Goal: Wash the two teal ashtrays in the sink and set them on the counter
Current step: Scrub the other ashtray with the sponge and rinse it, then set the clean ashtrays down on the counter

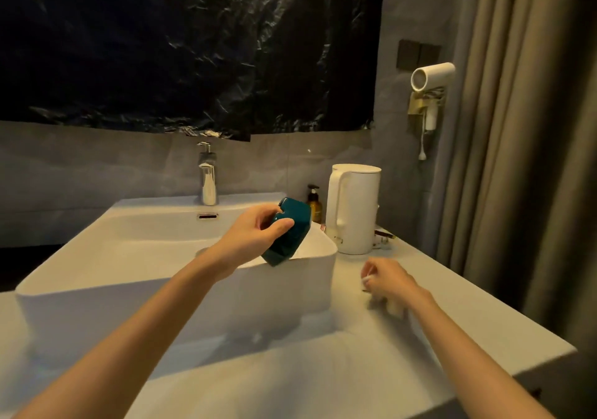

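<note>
While the left hand (255,233) wraps its fingers round one teal ashtray (294,237), tilted over the sink (161,289) at its right rim, none is on the desk (387,354) yet; second unseen. Right hand (387,281) curled above desk, grip unclear.

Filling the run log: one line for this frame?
left hand: grips ashtray over sink rim | right hand: pinches white item, blurred, at counter
</note>
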Demonstrator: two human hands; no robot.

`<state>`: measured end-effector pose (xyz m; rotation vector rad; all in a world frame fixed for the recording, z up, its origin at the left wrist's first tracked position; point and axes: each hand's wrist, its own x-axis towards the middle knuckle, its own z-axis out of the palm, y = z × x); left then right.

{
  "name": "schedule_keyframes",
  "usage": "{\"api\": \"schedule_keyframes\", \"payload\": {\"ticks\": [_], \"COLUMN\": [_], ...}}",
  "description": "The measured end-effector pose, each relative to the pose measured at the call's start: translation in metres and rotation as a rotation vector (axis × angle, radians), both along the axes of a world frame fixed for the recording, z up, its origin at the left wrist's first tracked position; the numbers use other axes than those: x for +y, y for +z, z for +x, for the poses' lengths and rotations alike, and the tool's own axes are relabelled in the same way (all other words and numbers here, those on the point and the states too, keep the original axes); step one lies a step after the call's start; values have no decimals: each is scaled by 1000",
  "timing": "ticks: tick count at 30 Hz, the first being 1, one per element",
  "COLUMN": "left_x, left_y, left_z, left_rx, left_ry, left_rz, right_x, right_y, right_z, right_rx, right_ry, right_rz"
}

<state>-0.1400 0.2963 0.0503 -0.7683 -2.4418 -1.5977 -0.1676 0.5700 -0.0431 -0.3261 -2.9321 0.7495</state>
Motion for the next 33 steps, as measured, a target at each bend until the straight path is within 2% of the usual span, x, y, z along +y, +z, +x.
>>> {"api": "schedule_keyframes", "payload": {"ticks": [2, 4, 6, 8, 10, 12, 17, 22, 27, 33], "left_x": [7, 11, 12, 7, -2, -16, -65, -133, -202, -284], "left_y": [-4, -5, -5, -5, -5, -4, -1, -13, -37, -85], "left_z": [4, 7, 10, 14, 18, 26, 56, 92, 137, 180], "left_rx": [-3, 4, 9, 31, 91, 160, 343, 429, 341, 401], "left_ry": [-4, -17, -28, -31, -37, -32, 23, 124, 242, 444], "left_rz": [-20, -35, -62, -110, -170, -231, -441, -644, -794, -971], "right_x": [2, 0, -10, -28, -49, -71, -130, -194, -277, -366], "right_y": [-14, -12, 5, 30, 56, 78, 98, 95, 71, 33], "right_z": [6, 10, 15, 28, 41, 53, 57, 60, 73, 85], "right_rx": [-63, -64, 110, 351, 453, 444, 441, 489, 557, 537], "right_ry": [0, -17, 6, 152, 397, 611, 964, 1151, 1298, 1529], "right_rz": [7, 121, 206, 70, -49, -87, 16, 114, 252, 198]}}
